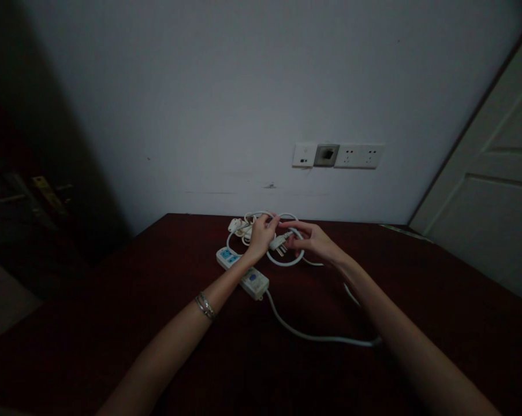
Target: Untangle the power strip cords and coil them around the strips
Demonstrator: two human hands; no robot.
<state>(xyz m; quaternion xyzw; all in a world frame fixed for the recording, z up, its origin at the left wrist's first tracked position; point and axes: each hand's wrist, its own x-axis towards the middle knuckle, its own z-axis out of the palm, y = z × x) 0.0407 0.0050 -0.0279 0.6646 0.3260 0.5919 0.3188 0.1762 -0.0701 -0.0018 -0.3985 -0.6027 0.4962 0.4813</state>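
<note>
The left hand grips looped, round white cable; the right hand, fingers narrowly curled, holds the same loops beside a white plastic plug with metal prongs. Beneath the left wrist, a long white power strip with blue sockets rests on the dark red bench.

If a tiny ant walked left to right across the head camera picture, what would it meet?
Gold-coloured metal plate, silver metal bracelet, white plastic power strip with blue sockets, white plug with metal prongs, small white wall plate, grey square wall plate, wide white double wall socket, white panelled door.
</note>
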